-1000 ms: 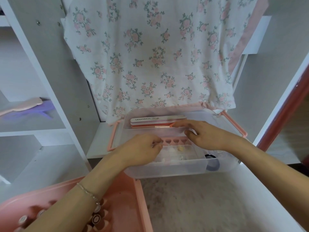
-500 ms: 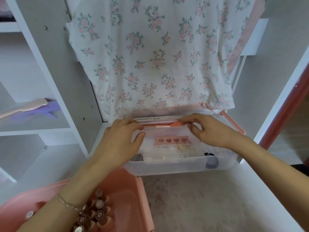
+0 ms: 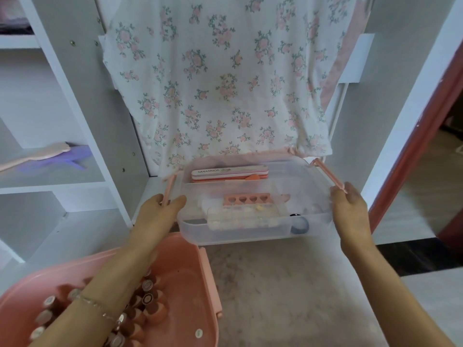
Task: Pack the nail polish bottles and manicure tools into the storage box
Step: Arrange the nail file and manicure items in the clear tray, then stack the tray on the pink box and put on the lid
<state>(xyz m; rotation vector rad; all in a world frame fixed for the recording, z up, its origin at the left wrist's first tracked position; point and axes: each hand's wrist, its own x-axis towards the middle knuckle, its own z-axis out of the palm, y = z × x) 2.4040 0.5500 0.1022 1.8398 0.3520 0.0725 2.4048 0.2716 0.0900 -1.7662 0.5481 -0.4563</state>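
Nail polish bottles (image 3: 147,294): standing packed together, caps up, in the pink storage box (image 3: 190,291) nearest the camera; the left forearm crosses over them.
Pink storage box: open, low at the left, apparently the bottom tier meant to take the tray.
Left hand (image 3: 156,214): fingers curled round the pink side latch (image 3: 167,191) at the left end of the clear tray (image 3: 250,234).
Right hand (image 3: 349,209): fingers curled at the tray's right end, by the far latch (image 3: 330,176) (whether it pinches latch or rim, I cannot tell).
Grip: one hand at each end probably keeps the tray level so its loose things do not slide.
Clear tray: holds a pink toe separator (image 3: 245,199), a small clear compartment case (image 3: 244,217) in front of it, a dark round item (image 3: 299,225) at the right, and a nail buffer block (image 3: 229,172) along the back wall.
Floral cloth (image 3: 220,78): hangs behind the tray, over white shelving (image 3: 45,181).
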